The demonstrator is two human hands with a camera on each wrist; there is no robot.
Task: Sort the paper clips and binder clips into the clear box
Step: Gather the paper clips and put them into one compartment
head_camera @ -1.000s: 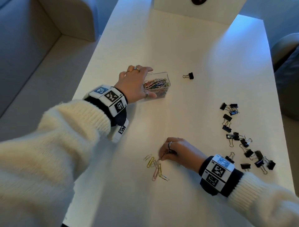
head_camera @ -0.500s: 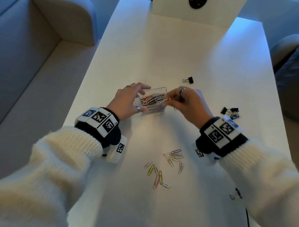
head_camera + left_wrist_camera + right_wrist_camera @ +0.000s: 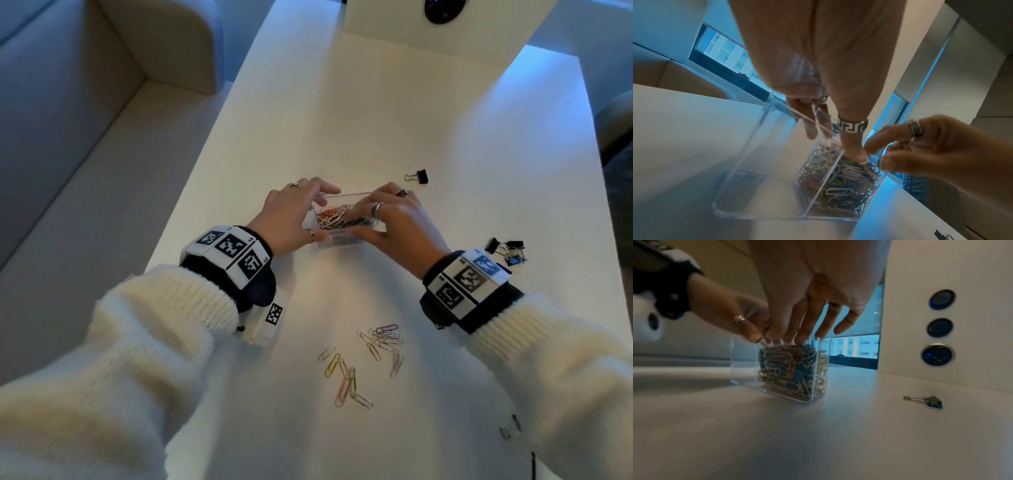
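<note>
The loose paper clips [image 3: 363,363] lie at six o'clock from the clear box [image 3: 337,240], nearer the right hand [image 3: 394,219], whose fingers are spread straight onto the filled compartment, while the box is gripped by the left hand [image 3: 291,216].

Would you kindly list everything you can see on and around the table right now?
clear box: one, transparent, mid-table, one compartment full of mixed-colour paper clips
loose paper clips: about a dozen, pastel and silver, near table edge
lone binder clip: one, black, beyond the box
binder clip cluster: several, black, by right wrist
table: one, white
sofa: one, beige, left
left hand: holds the box's left end
right hand: fingers over the clips
</note>
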